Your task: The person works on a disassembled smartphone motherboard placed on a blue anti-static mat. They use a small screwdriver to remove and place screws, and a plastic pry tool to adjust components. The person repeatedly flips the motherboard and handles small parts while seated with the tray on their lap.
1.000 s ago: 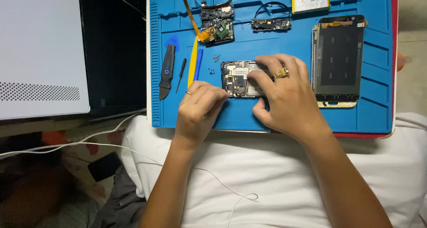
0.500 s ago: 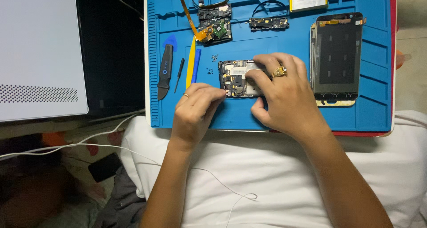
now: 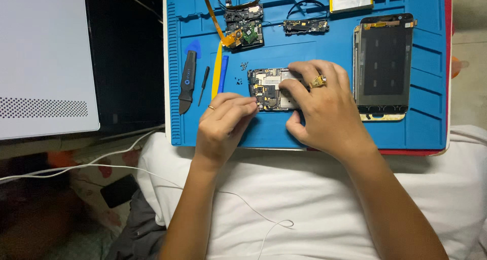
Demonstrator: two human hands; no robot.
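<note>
Small green-and-silver phone circuit board [image 3: 269,89] lying mid-way on the blue silicone repair mat [image 3: 314,52], pinned flat by the right hand [image 3: 322,110] pressing fingers on top while the left hand [image 3: 223,120], fingers pinched together, works its lower-left edge, tools parked left.

Both hands [image 3: 324,113] on circuit board [image 3: 266,87], blue mat [image 3: 314,47].
</note>
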